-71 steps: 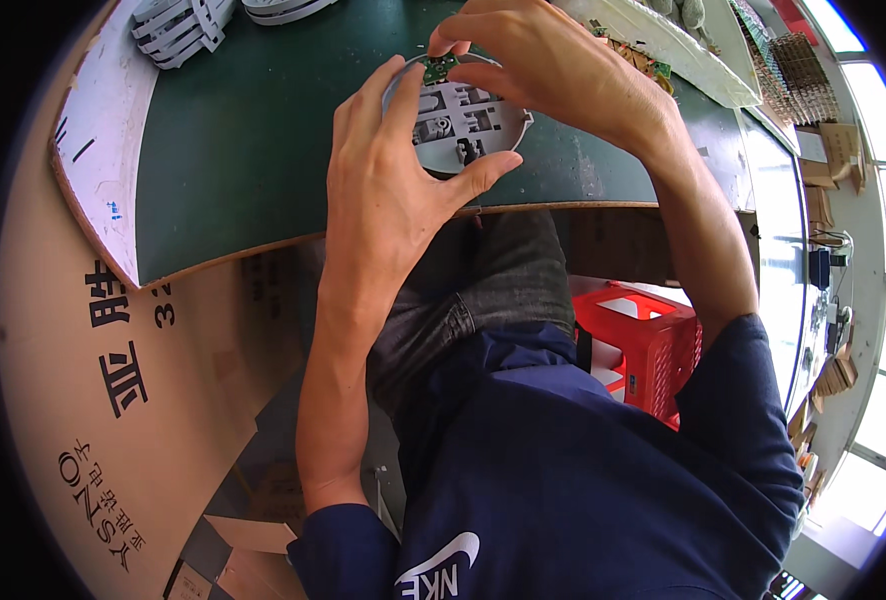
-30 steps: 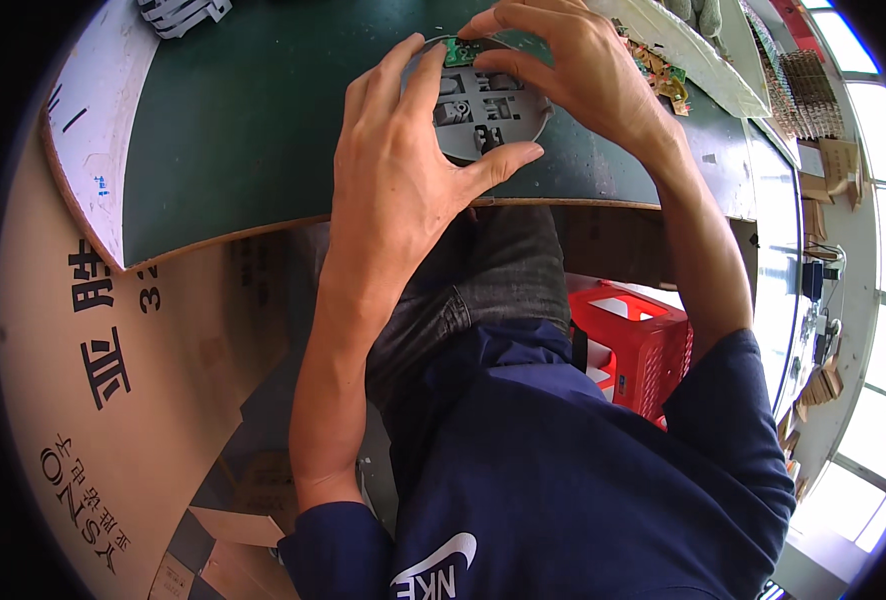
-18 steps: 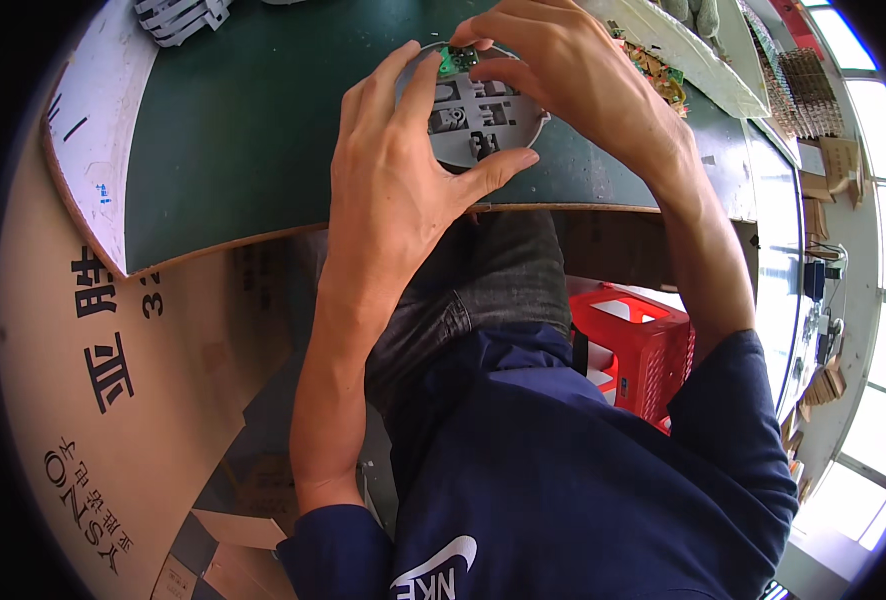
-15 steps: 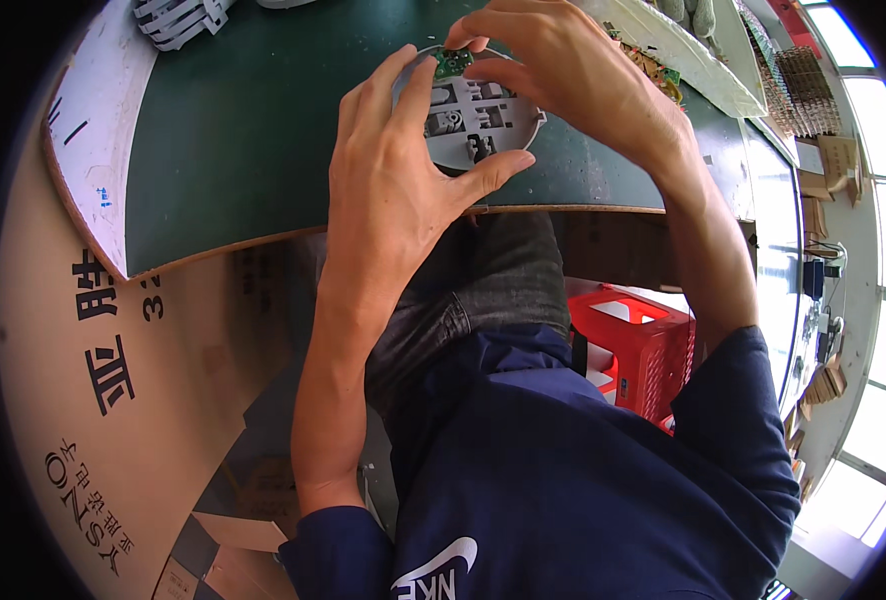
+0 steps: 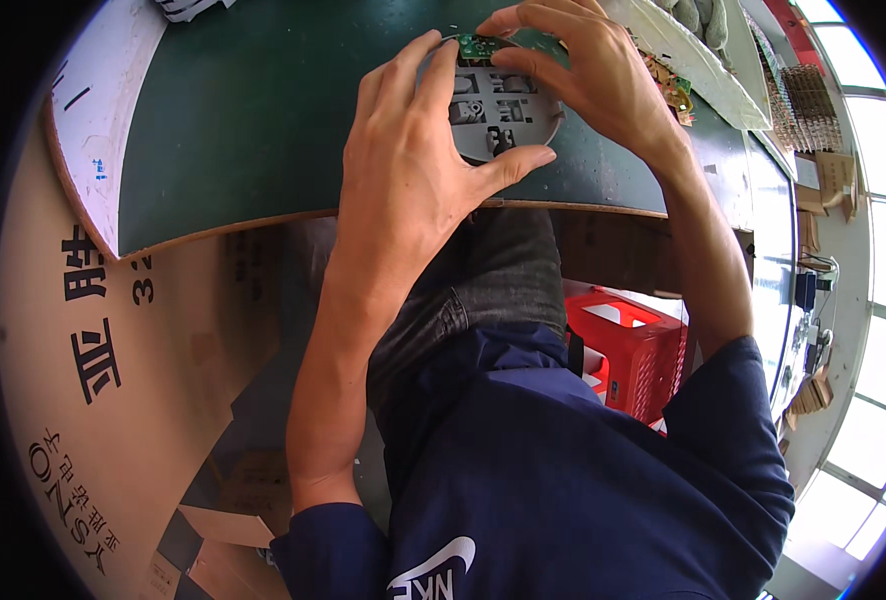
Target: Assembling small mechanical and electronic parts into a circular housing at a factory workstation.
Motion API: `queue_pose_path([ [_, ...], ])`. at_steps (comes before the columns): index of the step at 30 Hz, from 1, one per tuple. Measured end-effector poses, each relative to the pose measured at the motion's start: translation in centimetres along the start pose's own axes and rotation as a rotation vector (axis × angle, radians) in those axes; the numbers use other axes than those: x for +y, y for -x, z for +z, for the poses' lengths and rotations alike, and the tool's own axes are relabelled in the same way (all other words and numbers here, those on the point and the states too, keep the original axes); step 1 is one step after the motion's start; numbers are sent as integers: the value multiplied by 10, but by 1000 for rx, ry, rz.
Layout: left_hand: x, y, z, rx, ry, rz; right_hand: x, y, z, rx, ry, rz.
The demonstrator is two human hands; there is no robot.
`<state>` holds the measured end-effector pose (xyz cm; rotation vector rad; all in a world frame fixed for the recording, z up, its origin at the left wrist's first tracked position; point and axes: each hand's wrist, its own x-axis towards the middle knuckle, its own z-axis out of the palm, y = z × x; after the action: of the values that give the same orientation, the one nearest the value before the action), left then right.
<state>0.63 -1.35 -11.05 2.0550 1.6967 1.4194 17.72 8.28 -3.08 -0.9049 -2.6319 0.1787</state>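
A round, light-grey plastic housing (image 5: 530, 128) with moulded ribs and compartments is over the green worktop. My left hand (image 5: 403, 150) grips it from the left, the thumb along its near edge and the fingers at its far left side. A small green circuit board (image 5: 477, 46) with solder points is at the housing's far edge. My right hand (image 5: 588, 75) is closed at the board's right end, thumb on the near side and fingers beyond it. Whether the board is seated in the housing, I cannot tell. My left fingertips hide part of the housing's left side.
On the worktop (image 5: 243, 130), white slotted parts (image 5: 191, 8) sit at the far left. Several circuit boards (image 5: 671, 88) lie right of my right hand, beside a pale tray (image 5: 723, 85). A large cardboard box (image 5: 178, 340) stands left, a red plastic stool (image 5: 638, 365) under the table's right.
The whole view has shifted slightly. Housing and both hands appear a little farther up and to the right. My grip on the housing and board looks nearly the same.
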Motion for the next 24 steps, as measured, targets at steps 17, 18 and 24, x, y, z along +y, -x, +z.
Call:
queue_pose_path([
  [17, 2, -8, -1, -5, -3, 2, 11, 8, 6, 75, 32, -100],
  [18, 3, -8, -1, -12, -4, 0, 15, 10, 7, 67, 65, -116],
  [24, 11, -13, -4, -23, 0, -13, 10, 6, 8, 149, 125, -96],
])
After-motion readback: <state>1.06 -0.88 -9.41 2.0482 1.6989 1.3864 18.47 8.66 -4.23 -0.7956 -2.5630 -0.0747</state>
